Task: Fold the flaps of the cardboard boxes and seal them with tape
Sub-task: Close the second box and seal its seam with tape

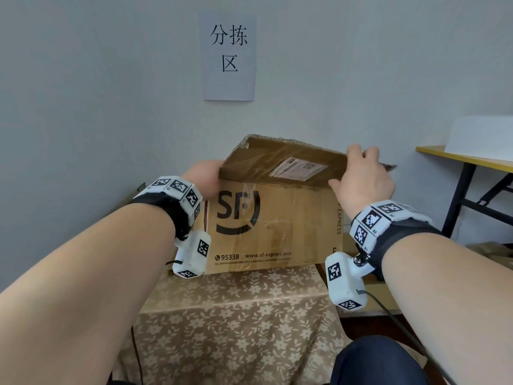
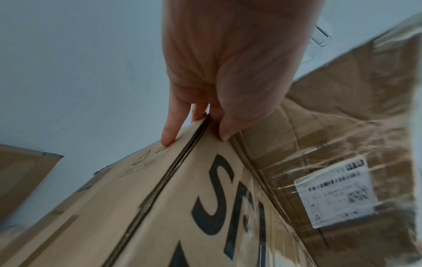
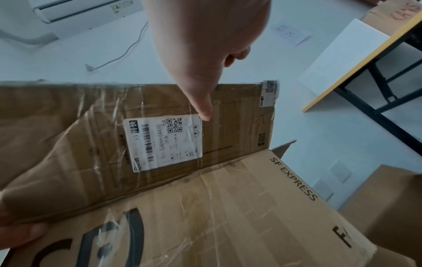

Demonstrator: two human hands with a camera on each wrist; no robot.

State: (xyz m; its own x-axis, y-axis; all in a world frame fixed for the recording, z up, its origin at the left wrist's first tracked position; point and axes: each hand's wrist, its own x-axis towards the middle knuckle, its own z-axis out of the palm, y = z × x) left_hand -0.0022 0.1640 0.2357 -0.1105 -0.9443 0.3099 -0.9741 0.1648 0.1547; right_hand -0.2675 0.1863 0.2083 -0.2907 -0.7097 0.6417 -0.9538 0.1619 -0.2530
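A brown SF Express cardboard box (image 1: 277,226) stands on the cloth-covered table. Its near flap (image 1: 263,162), wrapped in old clear tape and carrying a white shipping label (image 1: 298,168), is raised and leans away from me. My left hand (image 1: 204,176) is at the box's upper left corner; in the left wrist view this left hand (image 2: 196,126) pinches the corner edge, thumb on the printed front and fingers on the side. My right hand (image 1: 363,173) grips the flap's right end, fingers curled over its top edge. Its thumb (image 3: 203,108) presses the flap (image 3: 91,126) beside the label.
The table wears a beige floral cloth (image 1: 236,315). To the right stands a yellow-edged table (image 1: 472,162) with black legs and a white board (image 1: 483,137) on it. More cardboard (image 1: 494,251) lies low at the right. A paper sign (image 1: 229,55) hangs on the wall behind.
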